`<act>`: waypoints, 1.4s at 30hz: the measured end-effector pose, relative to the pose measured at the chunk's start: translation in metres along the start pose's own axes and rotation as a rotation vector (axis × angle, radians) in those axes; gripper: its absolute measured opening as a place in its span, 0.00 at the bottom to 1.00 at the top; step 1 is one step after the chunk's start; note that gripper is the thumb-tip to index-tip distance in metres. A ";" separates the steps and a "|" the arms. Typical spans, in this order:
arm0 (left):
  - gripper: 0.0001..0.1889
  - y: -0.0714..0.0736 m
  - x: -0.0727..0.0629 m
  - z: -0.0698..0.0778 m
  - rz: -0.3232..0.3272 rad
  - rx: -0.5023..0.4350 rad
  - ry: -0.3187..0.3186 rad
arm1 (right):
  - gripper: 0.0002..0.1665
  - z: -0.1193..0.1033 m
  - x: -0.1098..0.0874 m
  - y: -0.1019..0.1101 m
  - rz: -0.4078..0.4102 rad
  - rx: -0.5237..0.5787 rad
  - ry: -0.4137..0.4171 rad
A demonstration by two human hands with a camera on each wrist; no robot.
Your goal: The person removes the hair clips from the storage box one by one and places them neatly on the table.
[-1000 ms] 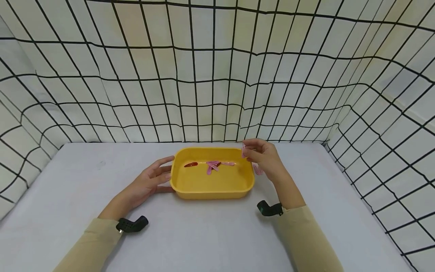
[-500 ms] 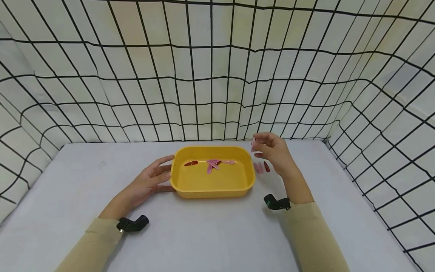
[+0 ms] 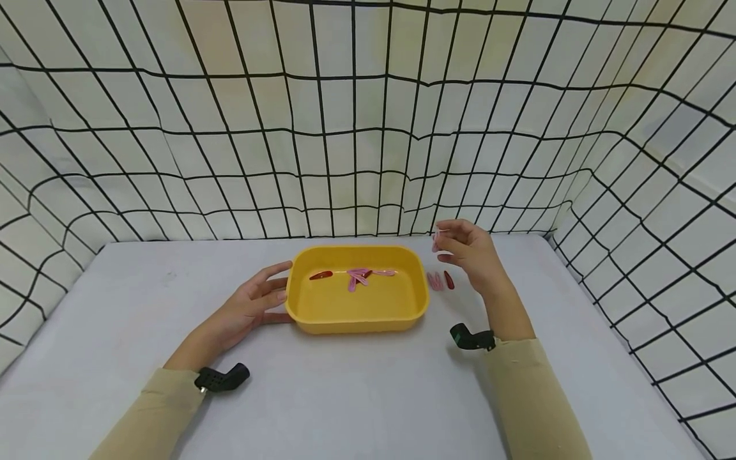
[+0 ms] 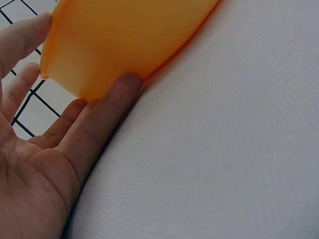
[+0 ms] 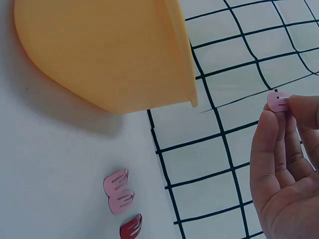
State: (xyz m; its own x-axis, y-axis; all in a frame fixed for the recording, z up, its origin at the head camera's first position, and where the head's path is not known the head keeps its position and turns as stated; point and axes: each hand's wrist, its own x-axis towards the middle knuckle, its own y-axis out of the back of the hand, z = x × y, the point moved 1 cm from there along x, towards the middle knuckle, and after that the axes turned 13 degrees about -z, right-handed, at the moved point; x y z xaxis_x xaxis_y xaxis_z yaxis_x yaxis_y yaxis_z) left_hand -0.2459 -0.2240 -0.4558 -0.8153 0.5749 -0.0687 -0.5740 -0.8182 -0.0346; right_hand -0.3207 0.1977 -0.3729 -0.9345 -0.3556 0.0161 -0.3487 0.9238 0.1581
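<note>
My right hand [image 3: 474, 259] is raised past the tray's right side and pinches a pink snap hair clip [image 5: 279, 101] between thumb and fingertip. The yellow tray [image 3: 356, 327] stands at the middle of the table. Inside it lie a red hair clip [image 3: 321, 275] at the left, and several pink hair clips [image 3: 358, 278] heaped with some red showing. On the table by the tray's right end, two pink clips [image 5: 118, 191] and a red clip [image 5: 131, 227] lie in a row. My left hand [image 3: 250, 303] rests its extended fingers and thumb against the tray's left end.
A black grid net [image 3: 356, 153] over pale cloth closes off the back and both sides of the white table [image 3: 345, 396]. A black wrist camera [image 3: 222, 377] sits on the left wrist, another wrist camera [image 3: 471, 337] on the right.
My right hand has moved right and away from over the tray's rim, carrying the pink hair clip. This uncovers the clips on the table. The left hand stays at the tray.
</note>
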 end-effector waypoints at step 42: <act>0.32 -0.002 0.000 0.002 -0.007 -0.013 -0.006 | 0.22 0.041 0.004 0.032 0.100 -0.049 -0.148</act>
State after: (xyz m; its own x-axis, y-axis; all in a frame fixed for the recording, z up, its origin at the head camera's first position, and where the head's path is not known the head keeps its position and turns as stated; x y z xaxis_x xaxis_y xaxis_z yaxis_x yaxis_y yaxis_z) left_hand -0.2449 -0.2224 -0.4536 -0.8119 0.5805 -0.0625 -0.5785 -0.8143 -0.0482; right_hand -0.3385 0.2315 -0.4086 -0.9660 -0.2338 -0.1105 -0.2527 0.9444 0.2106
